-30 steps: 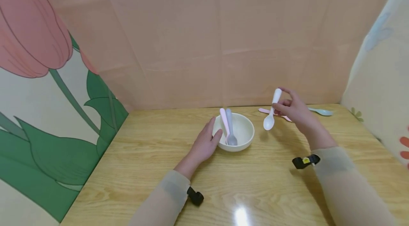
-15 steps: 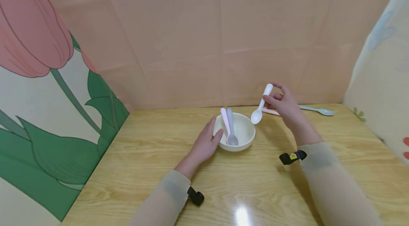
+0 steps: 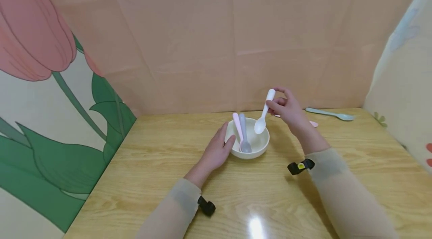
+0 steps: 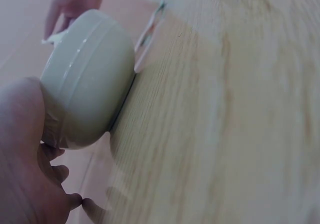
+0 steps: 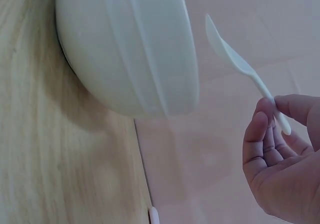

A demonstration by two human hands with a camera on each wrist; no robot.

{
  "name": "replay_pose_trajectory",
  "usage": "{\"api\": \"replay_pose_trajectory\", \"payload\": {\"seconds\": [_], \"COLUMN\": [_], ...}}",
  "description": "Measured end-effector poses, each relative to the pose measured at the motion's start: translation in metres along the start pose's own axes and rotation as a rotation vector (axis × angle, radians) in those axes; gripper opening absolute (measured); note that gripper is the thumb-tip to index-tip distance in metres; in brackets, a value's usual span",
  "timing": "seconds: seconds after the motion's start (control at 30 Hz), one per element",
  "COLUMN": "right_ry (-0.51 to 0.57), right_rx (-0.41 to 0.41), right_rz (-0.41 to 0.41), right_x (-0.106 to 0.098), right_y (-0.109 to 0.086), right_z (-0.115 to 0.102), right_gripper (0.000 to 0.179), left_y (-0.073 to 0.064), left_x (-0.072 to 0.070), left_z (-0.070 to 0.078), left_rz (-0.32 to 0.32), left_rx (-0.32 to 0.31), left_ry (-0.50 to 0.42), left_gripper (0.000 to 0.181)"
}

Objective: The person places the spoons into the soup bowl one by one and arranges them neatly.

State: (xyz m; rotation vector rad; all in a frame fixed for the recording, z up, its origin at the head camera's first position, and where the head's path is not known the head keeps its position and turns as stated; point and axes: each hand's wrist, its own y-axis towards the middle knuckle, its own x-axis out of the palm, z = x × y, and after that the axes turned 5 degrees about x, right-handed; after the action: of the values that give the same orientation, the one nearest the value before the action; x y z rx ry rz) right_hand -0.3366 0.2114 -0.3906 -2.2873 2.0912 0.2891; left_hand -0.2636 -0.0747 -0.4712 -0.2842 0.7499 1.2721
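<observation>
A wood-grained table (image 3: 135, 179) is being backed by a creased pinkish-beige sheet (image 3: 189, 44). On the left, a pale wall (image 3: 20, 96) is being decorated by a pink tulip (image 3: 30, 29) and green leaves (image 3: 57, 164); on the right, a cream wall (image 3: 401, 92) is being dotted with red. White glare (image 3: 255, 227) is being reflected in the table.

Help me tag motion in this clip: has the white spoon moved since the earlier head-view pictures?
Yes, leftward: a second ago the white spoon was right of the bowl; now its lower end appears over the bowl's opening.
</observation>
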Motion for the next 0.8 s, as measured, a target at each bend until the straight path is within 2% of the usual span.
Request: {"api": "replay_pose_trajectory", "payload": {"seconds": [0.33, 0.8], "right_ry": [-0.079, -0.219], "right_rx": [-0.023, -0.018], "right_rz": [-0.061, -0.104], "right_x": [0.021, 0.032], "right_y": [-0.004, -0.004], "right_z": [0.002, 0.012], "right_gripper": [0.060, 0.057], "left_y": [0.000, 0.002], "left_x": [-0.001, 0.001], "left_z": [-0.002, -0.005], "left_rz": [0.000, 0.001], "left_rx": [0.005, 0.006], "left_ry": [0.008, 0.020], "left_gripper": [0.071, 0.073]}}
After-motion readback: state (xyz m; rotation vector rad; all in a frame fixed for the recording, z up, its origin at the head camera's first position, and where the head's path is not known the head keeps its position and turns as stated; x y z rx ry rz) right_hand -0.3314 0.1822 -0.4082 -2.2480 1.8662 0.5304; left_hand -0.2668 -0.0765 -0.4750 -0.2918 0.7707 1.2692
